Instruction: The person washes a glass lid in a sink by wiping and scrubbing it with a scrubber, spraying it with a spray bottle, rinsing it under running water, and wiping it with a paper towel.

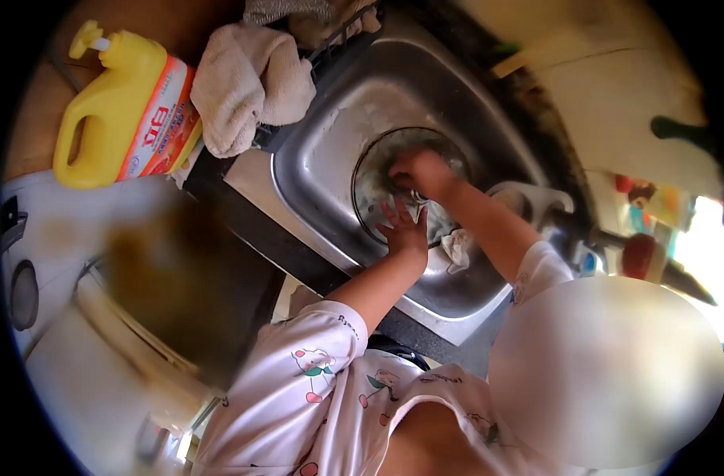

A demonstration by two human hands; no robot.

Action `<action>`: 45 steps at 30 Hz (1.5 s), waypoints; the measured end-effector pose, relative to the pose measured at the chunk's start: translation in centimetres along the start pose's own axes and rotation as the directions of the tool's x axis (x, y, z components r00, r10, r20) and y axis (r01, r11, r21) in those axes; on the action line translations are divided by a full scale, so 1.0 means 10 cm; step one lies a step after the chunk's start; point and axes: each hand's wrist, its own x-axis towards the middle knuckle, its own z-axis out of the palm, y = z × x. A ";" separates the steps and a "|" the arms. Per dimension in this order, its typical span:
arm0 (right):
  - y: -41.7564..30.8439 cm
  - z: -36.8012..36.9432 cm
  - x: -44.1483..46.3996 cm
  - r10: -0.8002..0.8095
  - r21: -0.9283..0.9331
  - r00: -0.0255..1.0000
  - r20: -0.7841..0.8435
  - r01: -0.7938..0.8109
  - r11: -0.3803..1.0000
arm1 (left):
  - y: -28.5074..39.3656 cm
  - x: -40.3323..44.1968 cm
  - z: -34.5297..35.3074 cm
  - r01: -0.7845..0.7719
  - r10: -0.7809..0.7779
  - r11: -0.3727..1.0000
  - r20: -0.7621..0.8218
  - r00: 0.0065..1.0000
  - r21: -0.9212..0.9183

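Observation:
A round, clear dish or lid with a dark rim lies in the metal sink. My right hand is over its middle with the fingers curled in; what they hold, if anything, is hidden. Just below it, my left hand rests at the near part of the round piece, fingers spread. Something pale and shiny shows between the two hands, too small to name. Beside the rim, a crumpled white cloth or wipe lies in the sink.
A yellow pump bottle with a red and white label stands at the upper left. Next to it, a beige towel hangs over a dark rack at the sink's edge. A pale blur covers the lower right.

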 end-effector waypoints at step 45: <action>0.22 0.06 -0.06 0.157 -0.026 0.972 0.174 -0.155 0.988 | -0.01 -0.05 -0.21 0.001 -0.011 0.998 0.153 0.988 0.065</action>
